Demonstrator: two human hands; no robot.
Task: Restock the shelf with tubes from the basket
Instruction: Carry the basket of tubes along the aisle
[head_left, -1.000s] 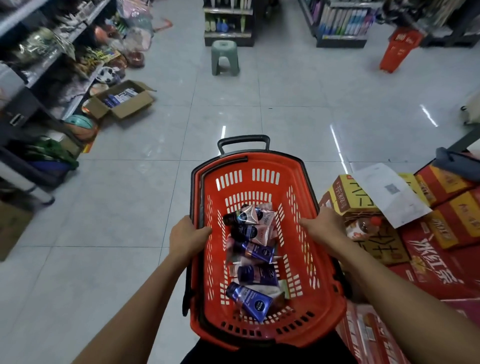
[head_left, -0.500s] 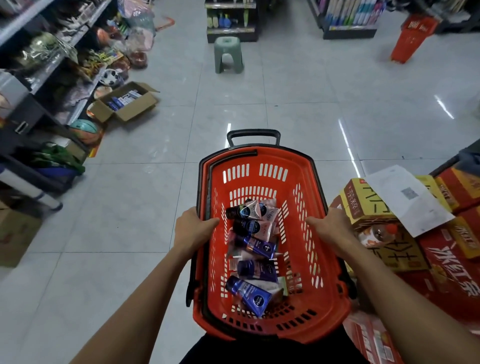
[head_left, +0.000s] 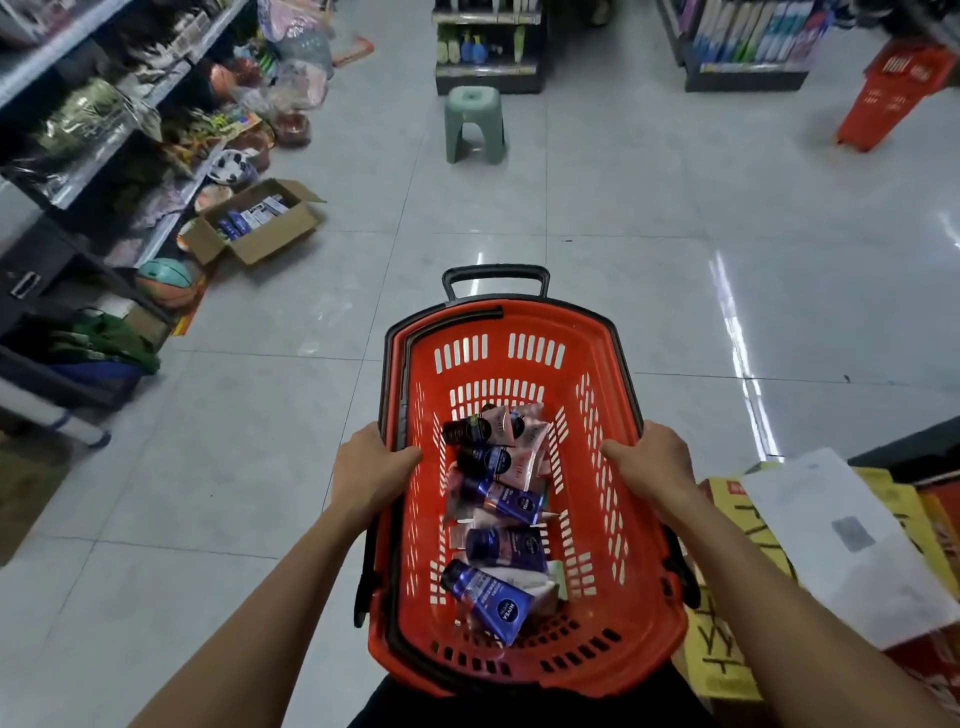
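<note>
Both hands gripped the red basket's rim: our left hand was wrapped over the left edge of the basket, and our right hand was closed over the right edge, so neither was free for a tube. The tubes lay in a loose heap along the basket floor, dark blue ones nearest us and pale pink ones with black caps farther off.

Compared with a second earlier, the green stool and the far shelving had slid lower and grown in the view, and the stacked cartons on our right had dropped back toward the corner. We read that as walking the basket forward down the aisle; the grip itself was unchanged. For the task, that meant we were still in transit, with no tube out yet and all restocking ahead.

On our left stood a cluttered shelf, with an open cardboard box of small packs on the floor before it and balls tucked underneath. A second red basket stood far off on the right. The stool sat nearly in our line, so we judged we would need to steer round it. Which shelf took the tubes, we could not tell.
</note>
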